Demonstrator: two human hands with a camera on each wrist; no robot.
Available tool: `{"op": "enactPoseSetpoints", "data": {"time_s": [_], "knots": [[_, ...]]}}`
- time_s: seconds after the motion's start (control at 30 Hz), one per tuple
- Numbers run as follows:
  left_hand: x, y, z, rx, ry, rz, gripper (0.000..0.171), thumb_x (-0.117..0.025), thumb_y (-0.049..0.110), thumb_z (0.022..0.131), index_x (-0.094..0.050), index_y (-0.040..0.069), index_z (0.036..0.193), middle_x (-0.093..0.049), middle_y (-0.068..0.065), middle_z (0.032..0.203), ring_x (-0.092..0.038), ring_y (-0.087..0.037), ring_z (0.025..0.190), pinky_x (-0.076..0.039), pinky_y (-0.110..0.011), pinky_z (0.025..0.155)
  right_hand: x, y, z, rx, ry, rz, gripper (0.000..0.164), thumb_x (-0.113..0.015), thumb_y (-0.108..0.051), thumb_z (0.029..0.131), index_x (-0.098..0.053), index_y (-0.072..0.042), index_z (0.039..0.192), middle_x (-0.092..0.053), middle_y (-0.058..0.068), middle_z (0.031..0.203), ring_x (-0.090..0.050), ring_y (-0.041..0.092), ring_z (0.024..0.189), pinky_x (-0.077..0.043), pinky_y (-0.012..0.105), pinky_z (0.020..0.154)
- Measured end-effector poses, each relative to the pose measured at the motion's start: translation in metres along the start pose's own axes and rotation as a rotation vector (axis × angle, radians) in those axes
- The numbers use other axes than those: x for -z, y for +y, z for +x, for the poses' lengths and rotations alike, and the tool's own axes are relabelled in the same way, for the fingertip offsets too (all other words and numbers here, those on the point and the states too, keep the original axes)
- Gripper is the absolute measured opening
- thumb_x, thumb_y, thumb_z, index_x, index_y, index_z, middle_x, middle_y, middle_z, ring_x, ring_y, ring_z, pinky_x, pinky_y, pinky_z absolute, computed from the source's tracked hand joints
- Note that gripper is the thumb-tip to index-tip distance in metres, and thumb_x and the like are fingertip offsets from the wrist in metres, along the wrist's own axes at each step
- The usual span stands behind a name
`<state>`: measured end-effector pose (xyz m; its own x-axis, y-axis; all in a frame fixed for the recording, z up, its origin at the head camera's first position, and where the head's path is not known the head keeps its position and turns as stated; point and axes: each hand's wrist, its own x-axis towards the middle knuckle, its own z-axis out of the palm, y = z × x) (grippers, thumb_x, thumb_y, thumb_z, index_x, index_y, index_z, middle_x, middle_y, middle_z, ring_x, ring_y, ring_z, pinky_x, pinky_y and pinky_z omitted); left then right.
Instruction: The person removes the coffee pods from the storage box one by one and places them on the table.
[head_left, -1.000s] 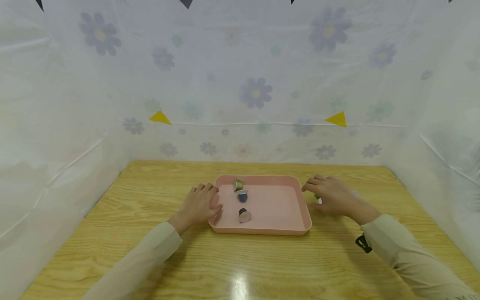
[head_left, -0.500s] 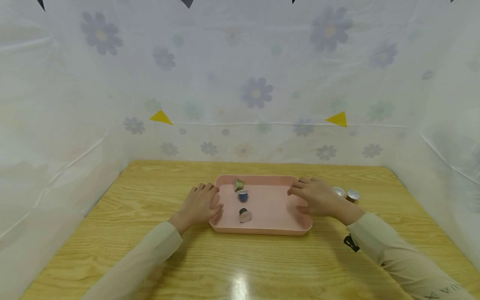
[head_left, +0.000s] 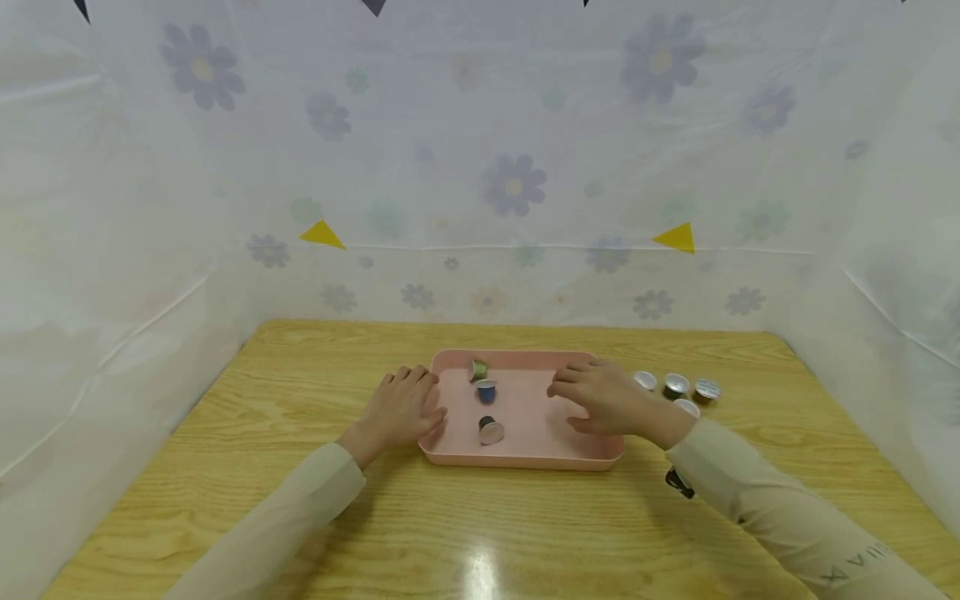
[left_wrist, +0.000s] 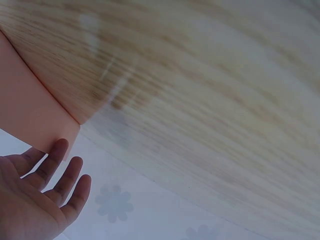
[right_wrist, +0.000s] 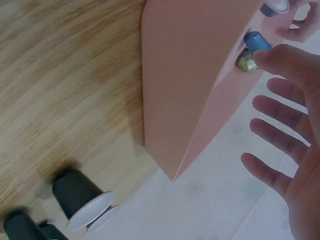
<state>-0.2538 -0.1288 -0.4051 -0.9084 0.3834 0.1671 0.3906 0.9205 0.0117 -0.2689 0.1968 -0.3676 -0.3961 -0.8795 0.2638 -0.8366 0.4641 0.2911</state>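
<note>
In the head view, my left hand (head_left: 401, 406) rests at the left rim of the pink tray (head_left: 525, 460), its fingers loosely bent at the edge. The left wrist view shows those fingertips (left_wrist: 61, 145) right by a tray corner. Over the tray's right side hovers my right hand (head_left: 600, 400), fingers spread with nothing between them. Inside the tray's left half lie a green coffee capsule (head_left: 478, 370), a blue one (head_left: 487, 392) and a dark one with a pale lid (head_left: 491, 432). In the right wrist view the thumb overlaps the blue capsule (right_wrist: 256, 41).
Several coffee capsules (head_left: 676, 386) stand lids up on the wooden table (head_left: 375, 533), right of the tray. A small black object (head_left: 680, 483) lies partly under the right sleeve (head_left: 750, 492). Flowered white sheeting (head_left: 510, 283) encloses the table's back and sides.
My right hand has moved left from beside the tray to over its right part, uncovering the capsules on the table. The left hand and the capsules in the tray stay put.
</note>
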Motion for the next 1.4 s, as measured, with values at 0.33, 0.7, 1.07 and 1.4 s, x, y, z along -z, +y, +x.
{"op": "enactPoseSetpoints", "data": {"time_s": [0.33,0.7,1.07,1.4], "knots": [[0.000,0.000,0.000,0.005,-0.010,0.002,0.051,-0.054,0.046,0.084,-0.054,0.011,0.121,-0.053,-0.007,0.120,-0.050,-0.029,0.110,-0.041,-0.046,0.092,-0.001,-0.011,0.020,0.047,-0.043,-0.011,0.040,-0.076,-0.037,0.069,-0.062,-0.021,0.104,-0.061,-0.006,0.098,-0.056,0.014,0.090,-0.048,0.033,0.077],[0.001,0.000,0.000,0.010,-0.020,0.003,0.052,-0.054,0.046,0.085,-0.053,0.010,0.122,-0.053,-0.007,0.121,-0.050,-0.029,0.110,-0.040,-0.046,0.092,0.000,-0.024,0.043,0.122,-0.124,-0.025,0.041,-0.072,-0.035,0.074,-0.060,-0.020,0.110,-0.061,-0.005,0.105,-0.055,0.013,0.096,-0.048,0.032,0.080],[0.000,0.000,0.000,0.006,-0.015,-0.003,0.050,-0.055,0.046,0.084,-0.054,0.010,0.120,-0.053,-0.006,0.119,-0.050,-0.028,0.109,-0.041,-0.045,0.092,-0.005,-0.031,0.059,0.196,-0.130,-0.038,0.037,-0.071,-0.033,0.076,-0.060,-0.021,0.110,-0.060,-0.007,0.106,-0.053,0.013,0.097,-0.047,0.028,0.080],[0.001,0.000,-0.001,0.009,-0.019,-0.009,0.050,-0.054,0.045,0.085,-0.054,0.010,0.121,-0.053,-0.006,0.119,-0.050,-0.028,0.109,-0.040,-0.045,0.093,-0.012,-0.034,0.067,0.239,-0.147,-0.027,0.036,-0.070,-0.029,0.078,-0.059,-0.022,0.112,-0.060,-0.007,0.107,-0.055,0.010,0.099,-0.048,0.028,0.079]]}}
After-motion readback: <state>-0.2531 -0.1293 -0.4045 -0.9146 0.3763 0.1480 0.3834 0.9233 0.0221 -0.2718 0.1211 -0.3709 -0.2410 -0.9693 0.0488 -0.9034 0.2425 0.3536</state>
